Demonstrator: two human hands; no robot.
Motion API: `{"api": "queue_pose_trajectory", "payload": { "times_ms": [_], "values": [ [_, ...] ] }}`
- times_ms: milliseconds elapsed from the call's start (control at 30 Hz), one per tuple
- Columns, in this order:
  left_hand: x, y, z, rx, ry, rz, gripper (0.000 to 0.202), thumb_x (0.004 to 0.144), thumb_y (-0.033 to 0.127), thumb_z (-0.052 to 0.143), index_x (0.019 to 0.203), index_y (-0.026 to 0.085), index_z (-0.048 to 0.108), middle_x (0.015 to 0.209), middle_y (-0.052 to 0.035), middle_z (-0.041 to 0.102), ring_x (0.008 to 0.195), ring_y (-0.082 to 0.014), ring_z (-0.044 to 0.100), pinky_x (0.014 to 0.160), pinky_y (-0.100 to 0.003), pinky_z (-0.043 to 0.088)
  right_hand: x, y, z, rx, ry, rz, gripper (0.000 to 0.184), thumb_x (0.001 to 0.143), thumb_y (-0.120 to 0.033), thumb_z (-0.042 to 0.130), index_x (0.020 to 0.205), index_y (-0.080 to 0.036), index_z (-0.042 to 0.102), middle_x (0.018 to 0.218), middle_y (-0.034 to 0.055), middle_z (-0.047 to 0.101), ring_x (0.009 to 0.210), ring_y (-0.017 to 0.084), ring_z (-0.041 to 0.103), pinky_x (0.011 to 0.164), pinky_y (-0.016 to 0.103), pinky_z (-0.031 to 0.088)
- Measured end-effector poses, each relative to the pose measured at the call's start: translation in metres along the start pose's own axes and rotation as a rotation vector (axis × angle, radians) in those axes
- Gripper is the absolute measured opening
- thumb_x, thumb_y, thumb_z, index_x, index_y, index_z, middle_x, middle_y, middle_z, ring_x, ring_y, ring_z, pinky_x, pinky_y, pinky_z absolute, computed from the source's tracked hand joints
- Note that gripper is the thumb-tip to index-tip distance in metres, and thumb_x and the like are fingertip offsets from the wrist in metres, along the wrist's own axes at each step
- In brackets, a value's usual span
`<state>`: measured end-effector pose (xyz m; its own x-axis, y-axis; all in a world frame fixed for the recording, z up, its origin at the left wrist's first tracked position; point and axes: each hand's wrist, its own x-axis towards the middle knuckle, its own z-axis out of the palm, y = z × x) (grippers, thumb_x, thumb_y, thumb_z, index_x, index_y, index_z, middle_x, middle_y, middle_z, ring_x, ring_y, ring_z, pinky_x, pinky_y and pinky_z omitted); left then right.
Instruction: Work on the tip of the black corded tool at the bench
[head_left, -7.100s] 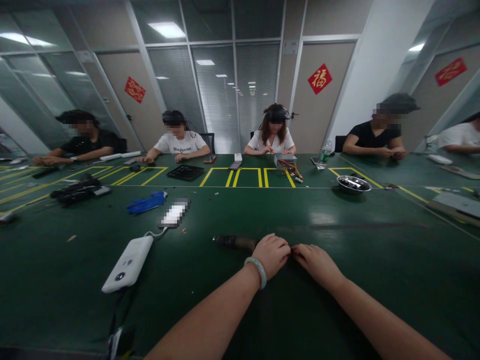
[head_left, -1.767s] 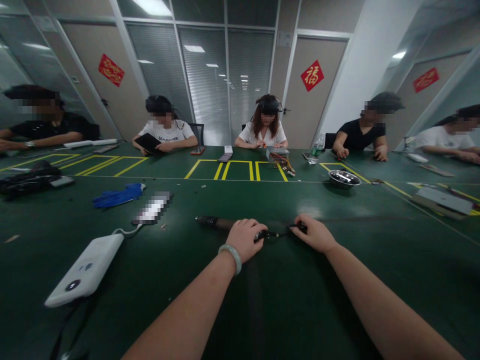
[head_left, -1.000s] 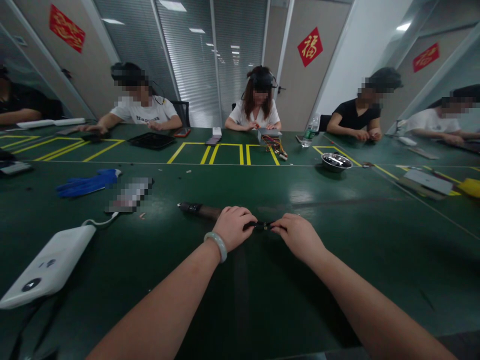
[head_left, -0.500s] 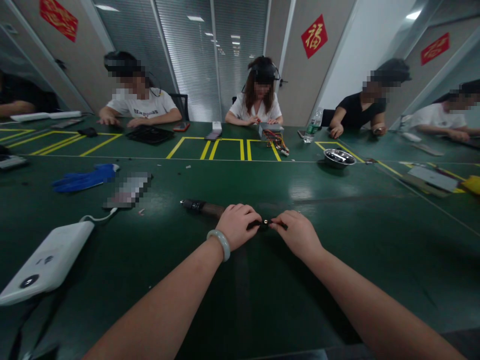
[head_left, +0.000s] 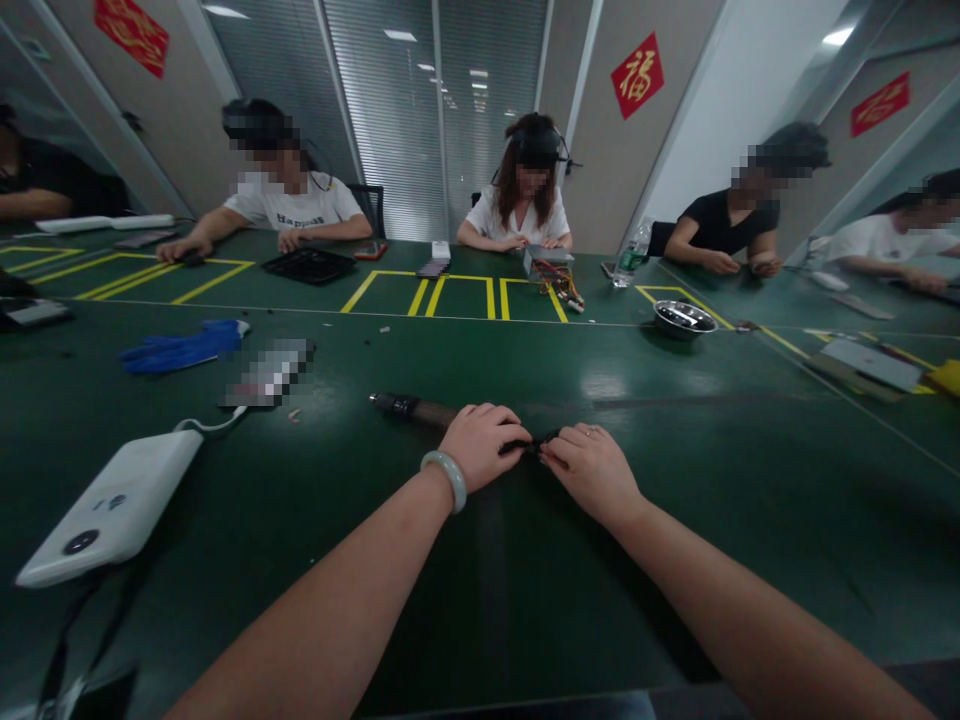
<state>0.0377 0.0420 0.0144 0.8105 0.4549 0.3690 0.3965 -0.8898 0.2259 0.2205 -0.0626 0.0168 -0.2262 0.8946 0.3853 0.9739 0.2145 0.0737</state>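
A dark electric screwdriver (head_left: 424,412) lies on the green table, its metal tip pointing left. My left hand (head_left: 480,445), with a pale bangle on the wrist, is closed over its rear end. My right hand (head_left: 592,468) is closed in a pinch on a thin black cable end (head_left: 553,435) right at the back of the screwdriver. The fingertips of both hands nearly meet there. Whether the cable end sits inside the tool or only touches it is hidden by my fingers.
To my left lie a white power bank (head_left: 120,505), a phone (head_left: 270,372) wired to it and a blue glove (head_left: 184,347). A steel bowl (head_left: 684,318) stands at the right. Several people sit along the far side, one behind a metal box with coloured wires (head_left: 547,263).
The small bright spot between my hands is now covered, and my right fingers have come closer to my left. Across the table, a person at the left has reached out to a dark object.
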Motion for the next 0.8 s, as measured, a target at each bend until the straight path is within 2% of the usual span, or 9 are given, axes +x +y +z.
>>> {"api": "queue_pose_trajectory", "payload": {
  "times_ms": [333, 800],
  "values": [
    [-0.0003, 0.0001, -0.0015, -0.019, -0.014, -0.011, 0.016, 0.085, 0.032, 0.06, 0.1, 0.033, 0.067, 0.112, 0.0027, 0.062, 0.1, -0.0208, 0.052, 0.086, -0.039, 0.037, -0.0024, 0.0016, 0.01, 0.157, 0.045, 0.069, 0.01, 0.088, -0.025, 0.059, 0.082, -0.02, 0.065, 0.081, 0.0017, 0.064, 0.079, 0.016, 0.055, 0.078, 0.031, 0.037],
    [-0.001, 0.0019, -0.0034, -0.003, -0.004, -0.028, 0.014, 0.085, 0.031, 0.061, 0.097, 0.032, 0.067, 0.116, 0.0044, 0.062, 0.102, -0.0199, 0.052, 0.086, -0.039, 0.037, -0.0021, 0.003, 0.0082, 0.111, 0.061, 0.019, 0.015, 0.091, -0.023, 0.053, 0.082, -0.019, 0.065, 0.079, 0.0025, 0.062, 0.077, 0.016, 0.055, 0.078, 0.031, 0.037]
  ]
}}
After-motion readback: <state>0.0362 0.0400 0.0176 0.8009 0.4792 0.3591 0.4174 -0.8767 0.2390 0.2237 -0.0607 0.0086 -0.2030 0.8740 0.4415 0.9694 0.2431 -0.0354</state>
